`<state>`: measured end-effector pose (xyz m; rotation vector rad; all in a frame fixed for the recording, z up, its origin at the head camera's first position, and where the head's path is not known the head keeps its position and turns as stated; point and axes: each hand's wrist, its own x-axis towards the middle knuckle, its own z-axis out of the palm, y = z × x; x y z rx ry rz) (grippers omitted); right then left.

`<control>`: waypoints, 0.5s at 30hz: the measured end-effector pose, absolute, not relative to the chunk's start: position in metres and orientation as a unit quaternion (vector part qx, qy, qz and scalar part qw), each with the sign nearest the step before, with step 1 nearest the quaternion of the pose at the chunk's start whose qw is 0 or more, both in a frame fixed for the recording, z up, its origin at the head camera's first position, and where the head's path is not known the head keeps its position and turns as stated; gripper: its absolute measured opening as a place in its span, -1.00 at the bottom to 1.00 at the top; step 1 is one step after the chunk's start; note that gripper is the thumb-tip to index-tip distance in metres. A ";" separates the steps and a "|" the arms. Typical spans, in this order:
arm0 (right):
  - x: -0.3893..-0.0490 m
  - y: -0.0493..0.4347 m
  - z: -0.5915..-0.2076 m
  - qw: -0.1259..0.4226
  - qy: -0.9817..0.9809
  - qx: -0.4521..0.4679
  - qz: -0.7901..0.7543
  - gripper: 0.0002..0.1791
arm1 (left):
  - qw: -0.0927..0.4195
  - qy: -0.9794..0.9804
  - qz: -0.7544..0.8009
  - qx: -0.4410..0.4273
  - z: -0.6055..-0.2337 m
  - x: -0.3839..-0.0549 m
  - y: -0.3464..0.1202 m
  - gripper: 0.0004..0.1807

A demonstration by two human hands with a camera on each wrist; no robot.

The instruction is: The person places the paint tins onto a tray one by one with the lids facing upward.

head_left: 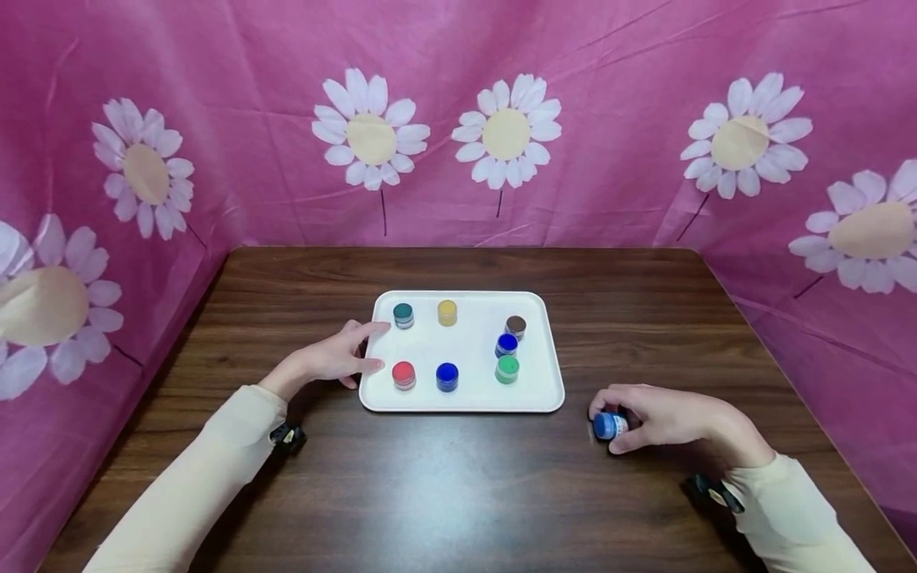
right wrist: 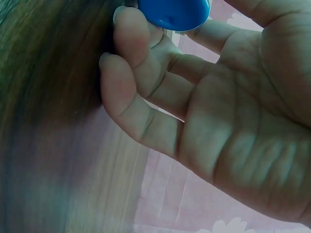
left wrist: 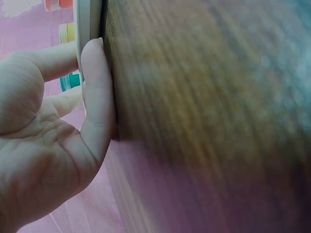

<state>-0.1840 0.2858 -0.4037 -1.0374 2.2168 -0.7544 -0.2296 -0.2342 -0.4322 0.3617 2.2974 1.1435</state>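
In the head view, my left hand [head_left: 333,356] is at the left side of a white tray [head_left: 466,402]. Thumb and forefinger reach over its rim, while another finger lies along the tray's outer side in the left wrist view. To the right of the tray, my right hand [head_left: 666,415] grips a small paint jar [head_left: 607,426] with a blue lid, low over the table. The jar is tipped, its lid facing left. From the right wrist, the blue lid [right wrist: 175,12] shows at the curled fingers; most of the jar is hidden.
Several paint jars stand on the tray: dark green [head_left: 403,315], yellow [head_left: 447,313], brown [head_left: 516,326], red [head_left: 403,375], light green [head_left: 507,368], and two blue ones [head_left: 447,376]. Beneath is a brown wooden table [head_left: 322,477], enclosed by a pink daisy-print cloth [head_left: 609,215].
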 end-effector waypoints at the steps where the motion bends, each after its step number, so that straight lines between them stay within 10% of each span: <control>1: -0.184 0.286 -0.403 0.288 0.829 -0.388 -0.282 -0.65 | 0.272 0.853 0.424 0.135 -0.432 -0.230 -0.234 -0.19; 15: -0.193 0.287 -0.375 0.301 0.834 -0.380 -0.263 -0.63 | 0.273 0.851 0.429 0.131 -0.431 -0.228 -0.234 -0.19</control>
